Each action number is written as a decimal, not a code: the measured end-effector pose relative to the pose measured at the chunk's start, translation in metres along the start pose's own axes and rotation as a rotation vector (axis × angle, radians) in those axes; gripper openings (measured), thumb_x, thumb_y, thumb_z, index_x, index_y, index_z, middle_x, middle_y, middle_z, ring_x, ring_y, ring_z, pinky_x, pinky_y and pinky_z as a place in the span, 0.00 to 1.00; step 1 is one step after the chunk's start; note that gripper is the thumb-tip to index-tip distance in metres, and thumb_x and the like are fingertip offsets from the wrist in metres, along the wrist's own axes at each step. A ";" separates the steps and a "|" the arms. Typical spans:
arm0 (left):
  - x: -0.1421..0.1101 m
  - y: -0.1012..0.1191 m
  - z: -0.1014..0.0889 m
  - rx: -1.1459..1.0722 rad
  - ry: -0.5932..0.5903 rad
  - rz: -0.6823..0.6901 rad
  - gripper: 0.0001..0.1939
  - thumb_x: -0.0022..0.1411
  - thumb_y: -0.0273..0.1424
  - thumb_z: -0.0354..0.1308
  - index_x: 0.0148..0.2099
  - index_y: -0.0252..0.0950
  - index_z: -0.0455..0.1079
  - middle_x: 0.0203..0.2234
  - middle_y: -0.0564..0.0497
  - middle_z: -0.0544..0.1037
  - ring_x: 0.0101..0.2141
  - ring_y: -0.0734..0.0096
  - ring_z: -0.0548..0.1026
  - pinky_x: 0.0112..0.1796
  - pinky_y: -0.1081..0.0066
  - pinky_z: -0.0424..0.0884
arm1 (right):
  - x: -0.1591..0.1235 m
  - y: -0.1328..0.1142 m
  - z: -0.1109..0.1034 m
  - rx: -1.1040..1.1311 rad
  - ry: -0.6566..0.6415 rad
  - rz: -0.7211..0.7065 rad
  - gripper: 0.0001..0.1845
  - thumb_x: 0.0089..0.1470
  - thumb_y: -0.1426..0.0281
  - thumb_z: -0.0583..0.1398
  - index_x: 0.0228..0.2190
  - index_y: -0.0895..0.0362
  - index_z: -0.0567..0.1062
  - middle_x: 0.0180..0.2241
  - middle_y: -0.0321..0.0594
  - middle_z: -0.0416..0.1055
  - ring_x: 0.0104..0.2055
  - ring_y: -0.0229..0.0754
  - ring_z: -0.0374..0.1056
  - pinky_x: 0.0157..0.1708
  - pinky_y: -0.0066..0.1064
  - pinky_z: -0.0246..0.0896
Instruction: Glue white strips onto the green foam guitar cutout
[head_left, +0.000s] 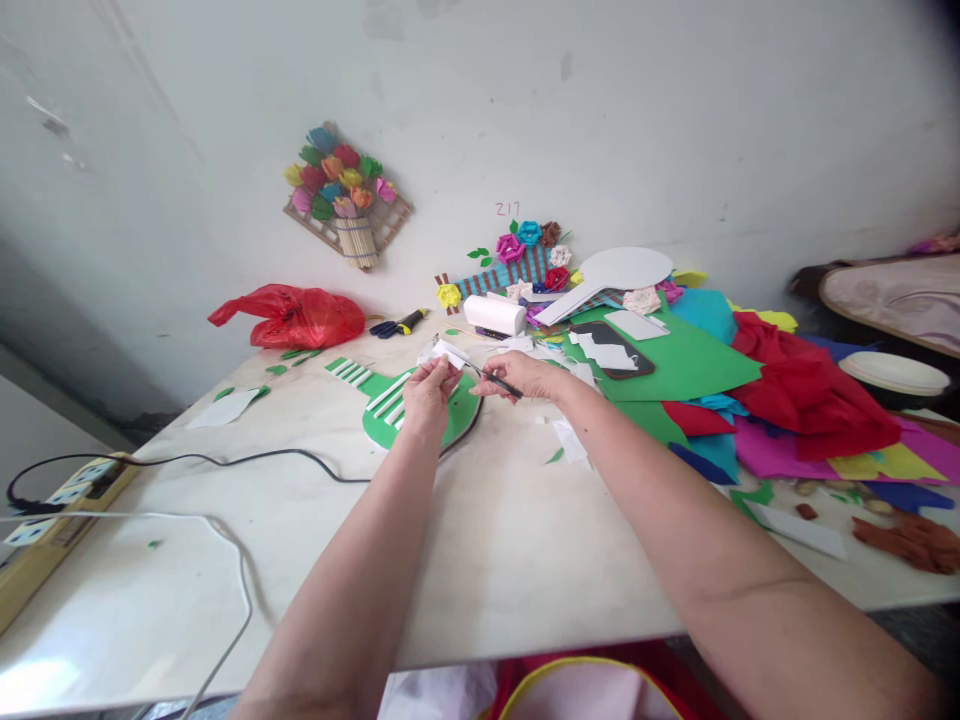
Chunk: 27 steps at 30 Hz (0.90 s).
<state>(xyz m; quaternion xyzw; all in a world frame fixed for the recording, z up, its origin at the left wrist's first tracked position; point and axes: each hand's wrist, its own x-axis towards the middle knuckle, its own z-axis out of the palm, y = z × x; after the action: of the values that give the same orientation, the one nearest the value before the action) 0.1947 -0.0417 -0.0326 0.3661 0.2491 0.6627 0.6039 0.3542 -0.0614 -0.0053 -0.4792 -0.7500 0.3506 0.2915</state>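
My left hand [429, 392] pinches a small white piece of paper [451, 354] above a green cut-out [384, 432]. White strips [388, 402] lie in rows across that cut-out, which has a round body and a narrower neck. From the right, my right hand [521, 376] grips what look like dark-handled scissors [501, 384], their tips at the paper's edge. Whether the blades are apart is too small to tell. A black cord [330, 468] runs up to the cut-out's near edge.
Left are a red plastic bag [307, 316], pliers [399, 324] and a power strip [64, 520]. A white roll [495, 315], a phone [613, 350], green sheets [675, 360] and red crepe paper [810, 390] crowd the right. Paper flowers [510, 248] stand against the wall.
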 end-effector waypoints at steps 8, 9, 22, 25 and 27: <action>-0.001 0.002 0.001 0.003 0.029 -0.023 0.08 0.44 0.27 0.64 0.24 0.31 0.68 0.18 0.54 0.70 0.22 0.80 0.70 0.34 0.73 0.69 | -0.002 -0.003 -0.001 0.015 -0.011 -0.005 0.17 0.37 0.59 0.63 0.24 0.61 0.69 0.13 0.29 0.58 0.14 0.29 0.55 0.14 0.21 0.53; -0.001 0.002 0.000 0.004 0.031 -0.025 0.07 0.44 0.27 0.64 0.24 0.31 0.68 0.18 0.54 0.70 0.22 0.80 0.70 0.34 0.73 0.69 | -0.002 -0.004 -0.001 0.015 -0.011 -0.003 0.18 0.37 0.59 0.64 0.24 0.61 0.69 0.13 0.29 0.58 0.14 0.29 0.55 0.13 0.21 0.53; 0.000 0.000 -0.001 0.032 -0.037 -0.035 0.08 0.42 0.28 0.65 0.24 0.30 0.68 0.18 0.54 0.70 0.22 0.80 0.69 0.33 0.73 0.69 | -0.007 -0.011 -0.002 -0.043 -0.003 0.084 0.24 0.37 0.51 0.62 0.23 0.61 0.68 0.14 0.30 0.59 0.13 0.28 0.55 0.11 0.20 0.47; 0.000 0.000 -0.001 0.042 -0.049 -0.032 0.09 0.42 0.28 0.65 0.24 0.30 0.68 0.18 0.54 0.70 0.22 0.80 0.69 0.33 0.73 0.69 | -0.006 -0.009 -0.003 -0.073 -0.007 0.099 0.24 0.38 0.51 0.61 0.25 0.61 0.69 0.15 0.31 0.61 0.13 0.29 0.57 0.10 0.20 0.46; 0.001 -0.002 -0.002 0.053 -0.056 -0.030 0.09 0.42 0.29 0.65 0.25 0.31 0.68 0.19 0.54 0.70 0.23 0.80 0.70 0.34 0.73 0.69 | -0.005 -0.007 -0.003 -0.086 -0.011 0.105 0.24 0.38 0.51 0.61 0.26 0.60 0.69 0.15 0.32 0.61 0.13 0.29 0.58 0.10 0.20 0.45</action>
<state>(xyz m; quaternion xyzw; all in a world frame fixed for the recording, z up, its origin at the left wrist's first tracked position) 0.1944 -0.0407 -0.0346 0.3967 0.2548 0.6363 0.6106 0.3549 -0.0672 0.0012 -0.5282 -0.7395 0.3357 0.2479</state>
